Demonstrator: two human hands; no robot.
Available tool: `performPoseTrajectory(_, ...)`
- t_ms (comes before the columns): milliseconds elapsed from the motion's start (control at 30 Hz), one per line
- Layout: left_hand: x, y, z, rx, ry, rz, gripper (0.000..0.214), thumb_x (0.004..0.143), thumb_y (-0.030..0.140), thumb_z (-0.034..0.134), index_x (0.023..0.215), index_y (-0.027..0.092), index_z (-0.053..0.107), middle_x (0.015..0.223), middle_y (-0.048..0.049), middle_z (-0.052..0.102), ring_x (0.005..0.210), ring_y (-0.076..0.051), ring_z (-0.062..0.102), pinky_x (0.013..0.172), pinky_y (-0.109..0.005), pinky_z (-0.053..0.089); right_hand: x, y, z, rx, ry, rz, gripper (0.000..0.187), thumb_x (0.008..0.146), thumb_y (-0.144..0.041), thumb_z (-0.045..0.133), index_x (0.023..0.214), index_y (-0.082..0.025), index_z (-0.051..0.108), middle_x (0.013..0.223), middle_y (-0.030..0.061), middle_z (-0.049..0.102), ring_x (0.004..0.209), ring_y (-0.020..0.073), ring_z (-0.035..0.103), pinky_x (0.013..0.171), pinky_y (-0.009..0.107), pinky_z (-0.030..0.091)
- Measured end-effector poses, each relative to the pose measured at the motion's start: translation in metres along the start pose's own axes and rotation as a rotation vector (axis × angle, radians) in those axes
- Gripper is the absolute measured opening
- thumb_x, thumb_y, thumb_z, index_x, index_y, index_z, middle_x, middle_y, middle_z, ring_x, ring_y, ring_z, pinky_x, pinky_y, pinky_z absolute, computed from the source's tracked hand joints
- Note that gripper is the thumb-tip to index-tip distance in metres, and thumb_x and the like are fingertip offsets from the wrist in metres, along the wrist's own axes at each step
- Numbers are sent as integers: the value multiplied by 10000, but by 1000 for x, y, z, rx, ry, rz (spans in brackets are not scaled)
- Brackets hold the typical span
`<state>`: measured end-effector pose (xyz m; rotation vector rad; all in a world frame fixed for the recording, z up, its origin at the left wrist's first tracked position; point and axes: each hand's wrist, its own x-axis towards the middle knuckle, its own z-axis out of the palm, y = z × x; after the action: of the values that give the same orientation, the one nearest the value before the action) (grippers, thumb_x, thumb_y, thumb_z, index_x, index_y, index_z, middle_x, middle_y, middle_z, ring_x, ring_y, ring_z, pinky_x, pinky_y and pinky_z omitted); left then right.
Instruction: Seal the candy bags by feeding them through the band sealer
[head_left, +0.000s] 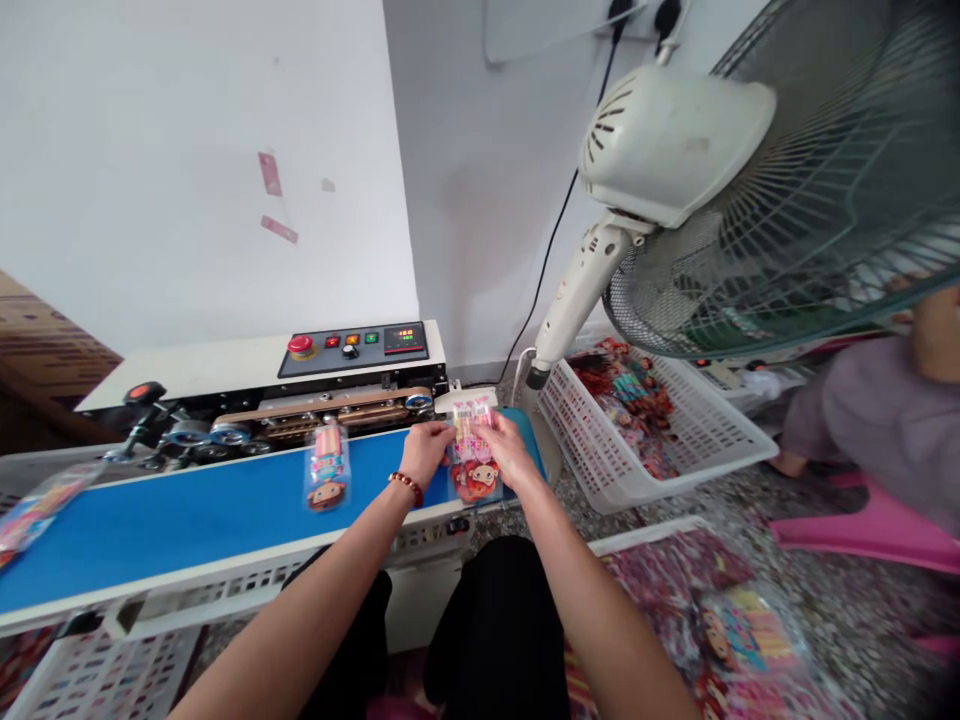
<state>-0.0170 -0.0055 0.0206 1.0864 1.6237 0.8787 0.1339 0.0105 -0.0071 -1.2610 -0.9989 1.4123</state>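
Holding toy packet [474, 470] between fingers on blue belt [187, 520]: left hand [424, 450] pinches its left edge, right hand [511, 450] its right; judge best kept flat, top edge beyond fingertips square to sealer [330, 405]; second packet [328, 470] left of fingers

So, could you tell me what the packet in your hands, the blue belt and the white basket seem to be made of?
The packet between the left hand and right hand looks like clear glossy plastic film: it glints over printed contents. The belt seems matte blue rubber or PVC, smooth and even. The basket is likely moulded white plastic, by its lattice walls.
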Motion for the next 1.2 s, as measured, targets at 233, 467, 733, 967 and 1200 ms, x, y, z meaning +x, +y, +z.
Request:
performPoseTrajectory(233,4,13,-4,-101,-15,-24,188,838,290,631,722,148,673,483,28,493,415,-99,430,448,-214,290,-3,-5,-21,-60,69,-46,324,616,-431,750,845,-207,705,799,7,736,766,210,681,696,289,520)
performPoseTrajectory(467,-29,23,-22,-98,127,554,314,882,471,624,853,181,743,807,-40,653,607,-123,520,622,-247,469,-21,-24,-25,169,122,-56,438,623,-500,831,928,-205,722,906,61,769,888,248,736,750,315,551)
performPoseTrajectory(733,-26,42,-25,-289,122,550,366,829,537,698,823,171,709,672,-15,593,560,-117,497,546,-236,417,-21,-21,-27,264,175,-25,461,528,-432,878,894,-207,711,772,8,725,736,238,731,628,309,567)
performPoseTrajectory(967,-27,43,-18,-325,92,605,372,811,537,752,788,165,743,638,-13,594,499,-92,443,468,-224,333,-22,-17,-29,290,193,-82,301,569,-373,843,776,-208,702,695,-9,721,641,183,668,613,272,525)
performPoseTrajectory(1200,-15,38,-9,-486,-7,387,484,705,602,808,797,135,723,495,12,542,405,-70,347,410,-205,232,-22,-16,-31,287,192,-129,293,593,-354,845,822,-206,737,731,-24,714,625,147,604,601,249,471)
